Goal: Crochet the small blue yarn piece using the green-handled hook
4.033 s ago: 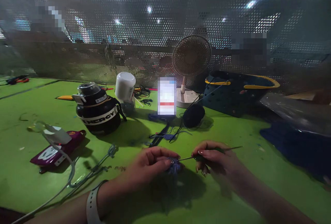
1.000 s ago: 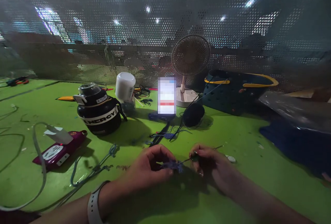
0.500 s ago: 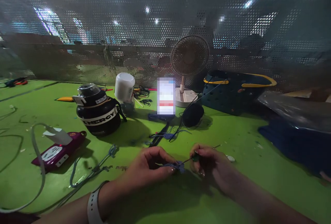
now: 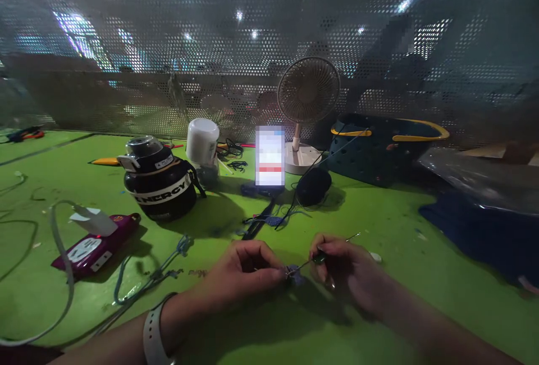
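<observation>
My left hand (image 4: 248, 272) is closed, pinching a small blue crocheted piece (image 4: 295, 277) just above the green table (image 4: 379, 309). A white watch band sits on that wrist. My right hand (image 4: 343, 267) is closed round a thin metal crochet hook (image 4: 337, 247), whose tip points left into the blue piece. A strand of dark yarn runs back from the work to a dark yarn ball (image 4: 314, 186) behind my hands.
Behind stand a lit phone (image 4: 270, 156), a small desk fan (image 4: 309, 108), a blue basket with yellow handles (image 4: 385, 149), a white cylinder (image 4: 202, 140) and a black bottle (image 4: 160, 178). A purple power bank (image 4: 95, 241) with cables lies left. Dark blue fabric (image 4: 480, 230) lies right.
My hands have drawn closer together and the hook tip has gone into the blue piece. The cable at left has shifted since four seconds ago.
</observation>
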### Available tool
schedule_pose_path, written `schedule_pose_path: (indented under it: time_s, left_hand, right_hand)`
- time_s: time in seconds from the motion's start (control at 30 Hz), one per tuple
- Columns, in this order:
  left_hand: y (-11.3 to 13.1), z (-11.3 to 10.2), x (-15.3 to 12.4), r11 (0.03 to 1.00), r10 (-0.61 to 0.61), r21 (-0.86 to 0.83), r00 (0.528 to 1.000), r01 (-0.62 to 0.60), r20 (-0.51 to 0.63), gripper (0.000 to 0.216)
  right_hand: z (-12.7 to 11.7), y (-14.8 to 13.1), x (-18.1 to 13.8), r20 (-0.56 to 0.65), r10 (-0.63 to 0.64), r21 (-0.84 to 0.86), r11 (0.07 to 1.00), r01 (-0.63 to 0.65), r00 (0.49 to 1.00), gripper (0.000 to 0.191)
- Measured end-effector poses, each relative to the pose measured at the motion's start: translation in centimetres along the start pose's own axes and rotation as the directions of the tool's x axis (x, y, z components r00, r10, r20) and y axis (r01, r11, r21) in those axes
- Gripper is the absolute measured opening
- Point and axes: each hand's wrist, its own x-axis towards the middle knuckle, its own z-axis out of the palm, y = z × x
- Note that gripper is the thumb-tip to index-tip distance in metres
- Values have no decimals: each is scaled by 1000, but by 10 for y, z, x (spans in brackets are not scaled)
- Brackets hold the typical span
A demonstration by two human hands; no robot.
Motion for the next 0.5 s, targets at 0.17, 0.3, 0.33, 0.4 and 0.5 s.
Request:
schedule_pose_path:
  time_s: [0.17, 0.3, 0.33, 0.4, 0.5]
  left_hand:
    - [0, 1, 1, 1000, 6, -17, 1000, -6, 4, 18]
    - [-1, 0, 0, 1000, 8, -13, 999, -9, -46, 21]
    - [-1, 0, 0, 1000, 4, -11, 998, -4, -61, 21]
    - [-2, 1, 0, 1000, 0, -18, 997, -1, -82, 21]
    - [-2, 2, 1, 1000, 10, -29, 995, -13, -102, 22]
  right_hand:
    - [-2, -1, 1, 14, -10, -21, 1000, 10, 1000, 7]
    - [-6, -1, 0, 13, -90, -109, 990, 91, 996, 7]
    - [-6, -2, -1, 13, -112, -140, 984, 113, 994, 7]
    - [-5, -4, -3, 21, -154, -201, 967, 155, 988, 7]
    - [-2, -8, -6, 41, -217, -293, 931, 219, 975, 8]
